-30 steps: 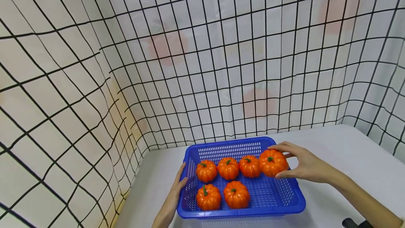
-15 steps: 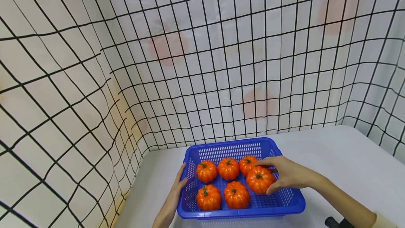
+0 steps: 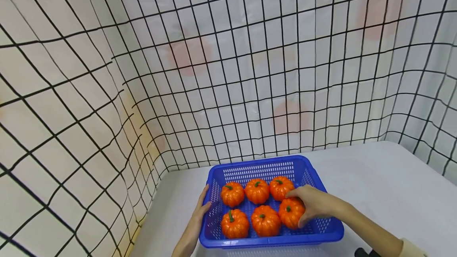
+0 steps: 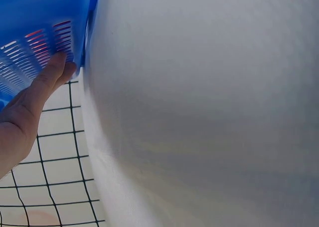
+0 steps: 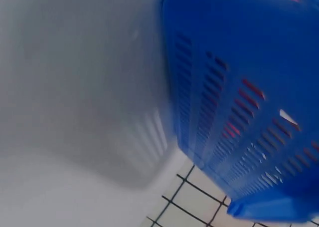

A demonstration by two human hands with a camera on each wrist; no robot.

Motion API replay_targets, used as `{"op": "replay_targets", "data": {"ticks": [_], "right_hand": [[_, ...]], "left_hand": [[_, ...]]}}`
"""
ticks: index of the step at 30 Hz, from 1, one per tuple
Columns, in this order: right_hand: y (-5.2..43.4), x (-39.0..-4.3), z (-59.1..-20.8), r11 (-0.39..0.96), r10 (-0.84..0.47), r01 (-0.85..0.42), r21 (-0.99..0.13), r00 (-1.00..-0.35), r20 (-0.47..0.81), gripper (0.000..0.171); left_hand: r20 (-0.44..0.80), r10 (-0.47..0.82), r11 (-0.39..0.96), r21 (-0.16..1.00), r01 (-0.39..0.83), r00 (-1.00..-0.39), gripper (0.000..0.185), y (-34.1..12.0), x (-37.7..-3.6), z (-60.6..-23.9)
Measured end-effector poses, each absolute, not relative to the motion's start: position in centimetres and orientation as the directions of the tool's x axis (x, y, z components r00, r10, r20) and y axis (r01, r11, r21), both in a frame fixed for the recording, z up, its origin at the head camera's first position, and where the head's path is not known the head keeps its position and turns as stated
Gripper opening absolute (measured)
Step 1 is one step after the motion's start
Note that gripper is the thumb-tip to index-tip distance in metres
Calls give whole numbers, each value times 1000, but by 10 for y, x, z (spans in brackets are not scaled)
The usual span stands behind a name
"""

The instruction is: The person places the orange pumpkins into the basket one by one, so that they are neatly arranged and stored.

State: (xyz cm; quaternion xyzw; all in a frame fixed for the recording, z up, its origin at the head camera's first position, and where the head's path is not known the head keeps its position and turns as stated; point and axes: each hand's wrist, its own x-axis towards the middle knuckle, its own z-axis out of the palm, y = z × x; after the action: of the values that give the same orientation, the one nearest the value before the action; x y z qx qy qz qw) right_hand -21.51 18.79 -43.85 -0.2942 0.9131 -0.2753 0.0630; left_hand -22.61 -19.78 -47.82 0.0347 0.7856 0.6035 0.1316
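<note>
A blue slotted basket (image 3: pixel 323 233) sits on the white table (image 3: pixel 385 185) and holds several orange toy pumpkins. My right hand (image 3: pixel 310 204) reaches over the right rim and grips the pumpkin (image 3: pixel 290 213) at the front right of the basket. Two more pumpkins (image 3: pixel 265 221) (image 3: pixel 234 224) lie in the front row, and three (image 3: pixel 232 194) lie in the back row. My left hand (image 3: pixel 203 205) rests with straight fingers against the basket's left wall (image 4: pixel 35 62). The right wrist view shows only the basket's outer wall (image 5: pixel 234 112), not the hand.
Walls of white cloth with a black grid (image 3: pixel 178 70) close in the table at the back and left. Bare table lies to the right of the basket. A dark object (image 3: pixel 364 252) shows at the bottom edge.
My right hand has carried a pumpkin from above the basket's right rim down into the front right spot. The left hand has stayed on the left wall.
</note>
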Motion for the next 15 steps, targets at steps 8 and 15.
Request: {"op": "replay_targets", "data": {"ticks": [8, 15], "right_hand": [[178, -213, -440, 676, -505, -399, -620, -863, 6, 70], [178, -214, -439, 655, -483, -325, -682, -874, -48, 66]], "left_hand": [[-164, 218, 262, 959, -104, -962, 66, -199, -224, -479], [-150, 219, 258, 962, -91, -964, 67, -198, -224, -479]]}}
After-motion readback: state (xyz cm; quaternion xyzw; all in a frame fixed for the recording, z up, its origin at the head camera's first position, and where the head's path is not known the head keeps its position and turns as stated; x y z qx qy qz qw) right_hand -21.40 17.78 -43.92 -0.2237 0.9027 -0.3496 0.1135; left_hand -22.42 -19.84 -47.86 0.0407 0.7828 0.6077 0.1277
